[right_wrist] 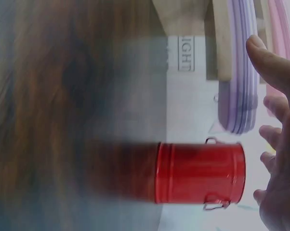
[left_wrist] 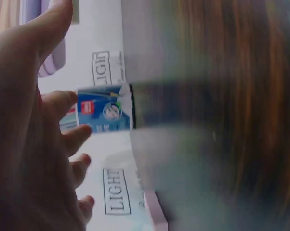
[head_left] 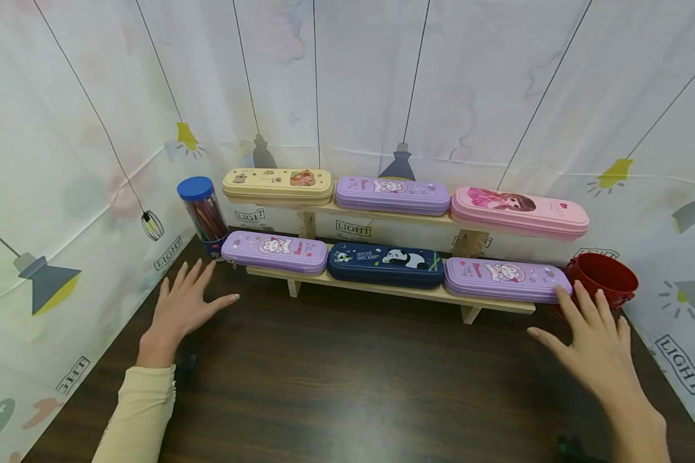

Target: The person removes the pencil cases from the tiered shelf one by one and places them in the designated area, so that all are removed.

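Observation:
My left hand (head_left: 184, 305), fingers spread, hovers over the table in front of a clear tub of colored pens (head_left: 205, 215) with a blue lid. Close to its thumb side is a purple pencil case (head_left: 275, 252) at the left end of the lower wooden shelf. On the right, my other hand (head_left: 599, 341) is spread too, near the right purple pencil case (head_left: 506, 280) and a red bucket (head_left: 605, 278). In the head view its fingertips overlap the case's end; the right wrist view does not make contact certain. Neither hand holds anything.
Between the purple cases lies a navy panda pencil case (head_left: 385, 264). The upper shelf carries a yellow case (head_left: 278, 186), another purple case (head_left: 392, 195) and a pink case (head_left: 519, 211). Printed cloth (head_left: 347, 77) hangs behind and beside the dark wooden table (head_left: 347, 386).

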Available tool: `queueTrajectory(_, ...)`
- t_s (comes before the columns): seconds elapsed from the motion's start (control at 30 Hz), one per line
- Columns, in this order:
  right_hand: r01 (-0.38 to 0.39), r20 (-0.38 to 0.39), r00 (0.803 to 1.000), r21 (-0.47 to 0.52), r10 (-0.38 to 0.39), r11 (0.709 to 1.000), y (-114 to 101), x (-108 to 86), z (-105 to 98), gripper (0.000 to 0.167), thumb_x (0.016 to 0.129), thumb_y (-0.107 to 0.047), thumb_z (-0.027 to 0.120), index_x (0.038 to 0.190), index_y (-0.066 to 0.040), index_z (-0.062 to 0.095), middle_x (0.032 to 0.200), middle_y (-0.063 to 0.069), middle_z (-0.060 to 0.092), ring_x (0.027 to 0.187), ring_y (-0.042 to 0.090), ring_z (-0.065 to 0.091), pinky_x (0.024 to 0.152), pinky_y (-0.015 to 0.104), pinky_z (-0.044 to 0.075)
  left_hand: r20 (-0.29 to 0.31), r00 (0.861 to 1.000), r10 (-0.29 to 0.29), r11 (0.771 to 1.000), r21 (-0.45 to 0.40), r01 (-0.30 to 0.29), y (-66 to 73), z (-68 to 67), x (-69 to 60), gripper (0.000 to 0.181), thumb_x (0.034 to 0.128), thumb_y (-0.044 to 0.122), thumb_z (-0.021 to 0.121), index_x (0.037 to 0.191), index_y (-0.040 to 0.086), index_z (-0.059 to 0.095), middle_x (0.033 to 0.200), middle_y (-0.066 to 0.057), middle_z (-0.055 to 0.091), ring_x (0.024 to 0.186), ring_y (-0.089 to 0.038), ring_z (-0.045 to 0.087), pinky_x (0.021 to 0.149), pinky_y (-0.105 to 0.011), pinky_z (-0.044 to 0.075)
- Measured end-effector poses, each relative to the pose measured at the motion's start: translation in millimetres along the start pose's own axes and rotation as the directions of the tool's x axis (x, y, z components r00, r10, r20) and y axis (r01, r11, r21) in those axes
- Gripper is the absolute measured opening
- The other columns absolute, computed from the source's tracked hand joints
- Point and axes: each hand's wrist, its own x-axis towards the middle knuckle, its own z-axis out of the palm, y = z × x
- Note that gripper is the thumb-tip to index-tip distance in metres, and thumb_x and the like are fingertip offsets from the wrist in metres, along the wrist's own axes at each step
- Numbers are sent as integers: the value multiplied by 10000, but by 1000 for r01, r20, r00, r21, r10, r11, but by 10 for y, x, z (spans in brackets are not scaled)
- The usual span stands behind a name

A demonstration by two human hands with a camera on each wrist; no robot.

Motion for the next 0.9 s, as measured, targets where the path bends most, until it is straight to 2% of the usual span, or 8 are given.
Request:
queueTrajectory(0.2,67,-35,997,29,-66,997,-166,89,1,978,863,-599,645,1606,-188,160,1680,136,0,1533,419,-91,1160,741,-139,82,996,-18,997,-67,24,48,9,59,1092,820,877,394,1616,190,100,1656,-219,120,1513,-491,36,1164,-771,2)
queueTrajectory(0.37,113,-40,993,44,-111,993,-271,175,-4,966,864,-576,659,1605,-188,175,1672,177,65,1537,416,-82,1179,732,-105,106,994,-34,993,-106,45,83,70,104,1096,827,878,374,1615,173,85,1660,-205,123,1517,-482,43,1174,-760,27)
queueTrajectory(0.53,151,-40,988,56,-149,987,-405,270,59,953,867,-572,660,1602,-185,192,1663,197,101,1536,419,-79,1186,729,-89,123,992,-39,982,-181,61,118,140,166,1109,834,876,358,1612,132,90,1664,-189,123,1528,-454,43,1196,-733,32)
queueTrajectory(0.7,183,-38,983,70,-181,981,-532,353,104,927,865,-575,655,1594,-195,227,1651,207,149,1532,440,-38,1168,753,-85,146,989,-28,952,-298,71,202,219,239,1077,867,828,396,1613,126,63,1665,-194,107,1526,-458,43,1201,-725,33)
queueTrajectory(0.9,206,-37,978,88,-204,974,-662,440,115,914,854,-541,682,1590,-223,245,1625,227,218,1525,459,29,1147,785,-56,209,977,-51,897,-421,137,295,280,305,1113,863,823,417,1606,85,43,1662,-223,52,1520,-474,23,1209,-709,1)
